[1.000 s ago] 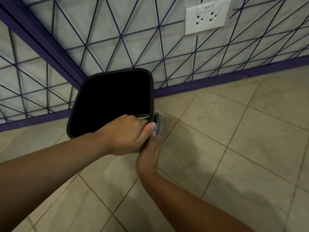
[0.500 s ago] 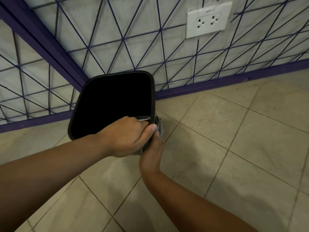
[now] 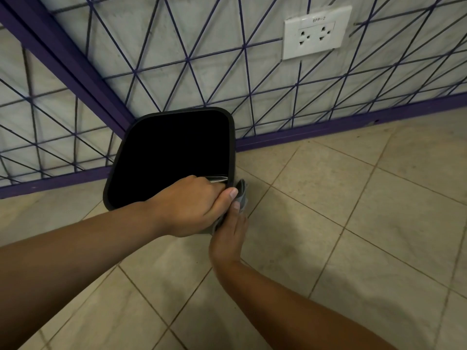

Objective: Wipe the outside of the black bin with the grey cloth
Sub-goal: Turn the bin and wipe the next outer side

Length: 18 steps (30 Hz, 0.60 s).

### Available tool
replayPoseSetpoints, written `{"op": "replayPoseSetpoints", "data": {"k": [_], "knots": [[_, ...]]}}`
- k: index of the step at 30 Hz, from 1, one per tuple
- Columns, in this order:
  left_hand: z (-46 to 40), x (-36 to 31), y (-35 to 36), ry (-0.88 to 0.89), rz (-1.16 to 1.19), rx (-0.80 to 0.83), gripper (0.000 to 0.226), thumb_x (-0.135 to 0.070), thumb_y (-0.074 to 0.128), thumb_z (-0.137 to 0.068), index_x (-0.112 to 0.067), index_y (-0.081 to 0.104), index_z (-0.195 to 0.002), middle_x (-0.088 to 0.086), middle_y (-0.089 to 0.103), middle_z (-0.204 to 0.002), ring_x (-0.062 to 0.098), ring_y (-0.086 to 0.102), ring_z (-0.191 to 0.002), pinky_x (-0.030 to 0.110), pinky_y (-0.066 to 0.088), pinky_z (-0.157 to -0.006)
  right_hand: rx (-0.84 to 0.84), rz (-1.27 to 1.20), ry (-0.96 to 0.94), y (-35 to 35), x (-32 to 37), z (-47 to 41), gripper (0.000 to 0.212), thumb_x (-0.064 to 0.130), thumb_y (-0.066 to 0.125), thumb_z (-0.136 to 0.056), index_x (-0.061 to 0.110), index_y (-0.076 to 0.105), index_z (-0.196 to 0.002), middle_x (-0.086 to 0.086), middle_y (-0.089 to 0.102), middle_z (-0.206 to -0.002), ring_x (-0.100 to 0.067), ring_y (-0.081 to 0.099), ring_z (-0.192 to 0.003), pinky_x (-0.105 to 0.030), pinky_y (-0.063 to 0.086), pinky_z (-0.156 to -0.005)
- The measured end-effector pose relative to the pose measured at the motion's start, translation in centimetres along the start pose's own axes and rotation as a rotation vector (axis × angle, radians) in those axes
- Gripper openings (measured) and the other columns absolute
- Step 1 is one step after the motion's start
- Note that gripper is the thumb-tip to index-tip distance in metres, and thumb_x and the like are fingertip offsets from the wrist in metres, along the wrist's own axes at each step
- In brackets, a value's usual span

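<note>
The black bin [image 3: 232, 147] stands on the tiled floor in the corner of two walls, its open mouth dark. My left hand [image 3: 192, 205] grips the bin's near rim, fingers curled over the edge and thumb outside. My right hand [image 3: 230, 236] lies flat against the bin's near right outer side and presses the grey cloth [image 3: 241, 195] to it. Only a folded edge of the cloth shows above my fingers. The bin's near wall is hidden behind both hands.
Grey walls with a purple line pattern and a purple skirting [image 3: 328, 130] meet behind the bin. A white double socket [image 3: 316, 34] sits high on the right wall. Beige floor tiles [image 3: 353, 223] spread to the right and toward me.
My right hand with the cloth has slid a little down the bin's side. My left hand has kept its hold on the rim.
</note>
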<state>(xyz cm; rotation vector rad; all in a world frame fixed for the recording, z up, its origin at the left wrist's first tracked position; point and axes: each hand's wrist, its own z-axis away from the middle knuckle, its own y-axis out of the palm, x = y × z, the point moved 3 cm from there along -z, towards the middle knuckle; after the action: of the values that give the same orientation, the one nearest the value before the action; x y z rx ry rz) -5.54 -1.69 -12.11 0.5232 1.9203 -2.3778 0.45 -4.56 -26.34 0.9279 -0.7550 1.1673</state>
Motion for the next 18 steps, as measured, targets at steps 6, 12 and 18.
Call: {"op": "replayPoseSetpoints", "data": {"k": [6,12,18], "knots": [[0.0,0.1,0.0,0.013,0.014,-0.003,0.057,-0.058,0.01,-0.096,-0.026,0.053,-0.076,-0.003,0.061,-0.068,0.012,0.058,-0.063,0.037,0.048,-0.068,0.034,-0.071,0.007,0.3,1.4,1.3,0.088,0.085,0.034,-0.086,0.028,0.051,-0.151,-0.004,0.049,-0.154,-0.023,0.044,-0.148,-0.054,0.037,-0.122],[0.0,-0.1,-0.1,0.012,0.046,-0.008,0.052,-0.056,0.012,-0.099,-0.031,0.049,-0.072,-0.005,0.06,-0.065,0.011,0.058,-0.062,0.033,0.047,-0.066,0.014,-0.09,0.034,1.0,0.5,-0.1,0.112,0.102,0.031,-0.075,0.019,0.057,-0.147,-0.017,0.054,-0.152,-0.035,0.047,-0.146,-0.063,0.036,-0.12],[0.1,0.3,0.0,-0.008,0.103,-0.009,0.056,-0.053,0.014,-0.101,-0.027,0.053,-0.071,-0.003,0.061,-0.065,0.012,0.06,-0.063,0.036,0.048,-0.066,0.008,-0.106,-0.007,0.1,1.7,0.7,0.093,0.079,0.032,-0.08,0.022,0.051,-0.151,-0.006,0.046,-0.154,-0.024,0.041,-0.149,-0.053,0.034,-0.124]]}}
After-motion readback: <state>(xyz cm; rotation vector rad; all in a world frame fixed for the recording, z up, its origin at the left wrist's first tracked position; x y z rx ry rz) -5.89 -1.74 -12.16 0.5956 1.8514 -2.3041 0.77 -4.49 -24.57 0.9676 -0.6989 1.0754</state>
